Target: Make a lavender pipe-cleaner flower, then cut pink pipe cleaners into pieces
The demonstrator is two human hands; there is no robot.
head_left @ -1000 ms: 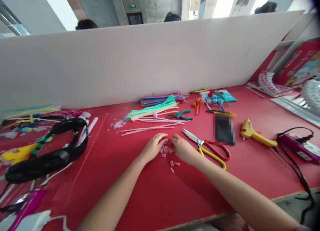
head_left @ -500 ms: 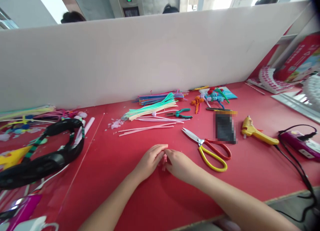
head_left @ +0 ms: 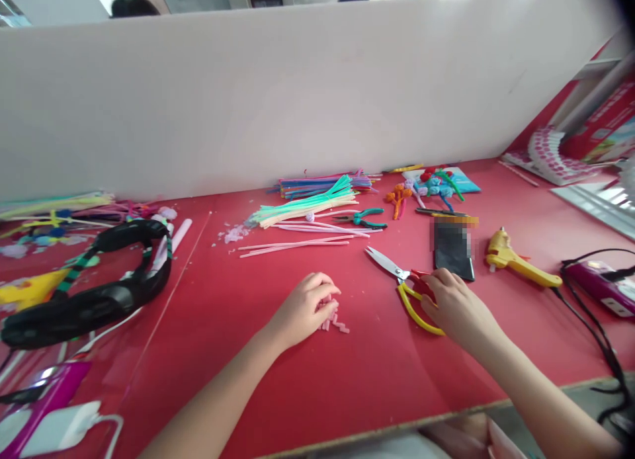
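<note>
My left hand [head_left: 306,308] rests on the red table with its fingers curled round a small heap of short pink pipe cleaner pieces [head_left: 340,326]. Part of the heap is hidden under the fingers, and a few pieces spill out by the thumb. Further right, my right hand [head_left: 454,303] grips the handles of a pair of scissors [head_left: 389,264], with fingers over the red loop and next to the yellow one. The blades lie slightly open on the table, pointing away to the left.
Behind lie pink pipe cleaners [head_left: 302,246], a green bundle [head_left: 317,204] and teal-handled pliers [head_left: 367,217]. To the right are a dark phone-like slab [head_left: 452,250], a yellow glue gun [head_left: 520,264] and a purple power strip [head_left: 600,280]. A black neckband-like device [head_left: 84,320] is at left. A white partition [head_left: 317,95] stands behind.
My right hand has left my left hand and moved right onto the scissors handles. My left hand stays at the pink pieces, now more exposed. The view has tilted down slightly.
</note>
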